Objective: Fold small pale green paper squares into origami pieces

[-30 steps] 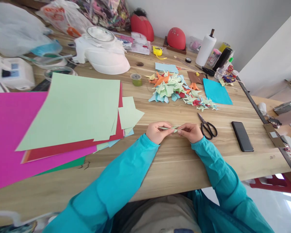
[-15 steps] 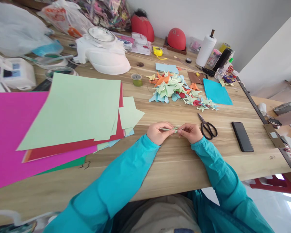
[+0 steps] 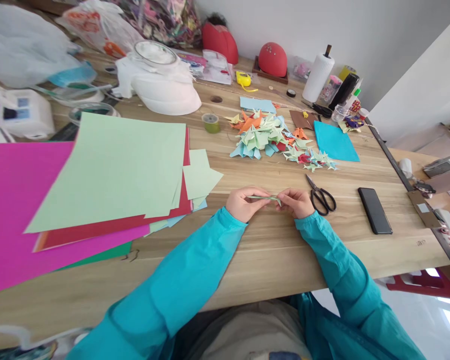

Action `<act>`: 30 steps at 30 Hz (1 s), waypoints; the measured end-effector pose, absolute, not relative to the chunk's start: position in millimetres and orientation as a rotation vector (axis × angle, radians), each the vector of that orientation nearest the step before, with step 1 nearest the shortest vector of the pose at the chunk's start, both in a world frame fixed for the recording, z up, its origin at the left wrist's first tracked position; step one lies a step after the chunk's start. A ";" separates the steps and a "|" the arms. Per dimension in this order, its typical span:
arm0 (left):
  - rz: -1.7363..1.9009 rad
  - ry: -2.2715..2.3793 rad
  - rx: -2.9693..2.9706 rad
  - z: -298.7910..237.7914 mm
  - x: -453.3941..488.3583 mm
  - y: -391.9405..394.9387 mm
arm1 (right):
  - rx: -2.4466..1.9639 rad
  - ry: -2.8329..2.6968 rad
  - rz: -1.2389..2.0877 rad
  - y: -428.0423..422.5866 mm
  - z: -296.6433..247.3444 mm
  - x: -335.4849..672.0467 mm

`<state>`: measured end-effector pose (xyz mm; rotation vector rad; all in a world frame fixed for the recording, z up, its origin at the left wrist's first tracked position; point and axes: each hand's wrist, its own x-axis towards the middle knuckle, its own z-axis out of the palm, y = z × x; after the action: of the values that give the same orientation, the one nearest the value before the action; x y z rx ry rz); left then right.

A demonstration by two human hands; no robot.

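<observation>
A small folded piece of pale green paper (image 3: pixel 267 198) is held flat just above the wooden table (image 3: pixel 270 260) between both hands. My left hand (image 3: pixel 243 203) pinches its left end with closed fingers. My right hand (image 3: pixel 297 202) pinches its right end, fingers curled. Both arms wear teal sleeves. Black scissors (image 3: pixel 321 196) lie just right of my right hand. A pile of folded paper shapes (image 3: pixel 270 136) in green, blue, orange and red lies beyond the hands.
A stack of large coloured sheets (image 3: pixel 108 175), pale green on top over red and magenta, covers the left. A black phone (image 3: pixel 374 210) lies at the right. A teal sheet (image 3: pixel 334 142), a thread spool (image 3: pixel 211 122), a white bag (image 3: pixel 161 85), a paper roll (image 3: pixel 318 75) and red domes stand further back.
My fingers have closed in a little on the green paper, pressing it flatter; the right fingertips moved slightly left along it. Nothing else moved.
</observation>
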<state>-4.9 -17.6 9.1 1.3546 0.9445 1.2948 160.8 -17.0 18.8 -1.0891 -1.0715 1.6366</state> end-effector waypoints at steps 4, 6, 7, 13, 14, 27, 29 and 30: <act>1.335 0.938 1.547 11.3 -6.9 -18.1 | -1.119 -0.958 1.715 -18.2 18.3 157.6; 1.353 0.924 1.628 12.9 -8.0 -18.5 | -1.111 -0.921 1.745 -18.7 18.9 156.7; 1.360 0.918 1.661 13.8 -8.5 -18.9 | -1.103 -0.903 1.762 -18.9 18.9 156.6; 1.389 0.926 1.760 18.8 -9.2 -21.9 | -1.088 -0.827 1.845 -18.7 16.7 156.7; 1.384 0.940 1.742 19.0 -9.2 -21.8 | -1.090 -0.837 1.824 -19.0 17.1 156.4; 1.306 1.064 1.500 14.0 -9.4 -17.8 | -1.110 -1.608 0.927 -21.0 12.9 159.0; 1.306 1.054 1.474 13.1 -8.5 -18.0 | -1.142 -1.632 0.909 -21.2 12.5 158.7; 1.309 1.047 1.458 12.5 -8.2 -17.9 | -1.152 -1.648 0.895 -21.5 13.0 158.4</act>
<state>-8.2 -17.9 12.5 1.4578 1.0466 1.3089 158.4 -21.5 13.0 -1.1516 -1.6476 0.8946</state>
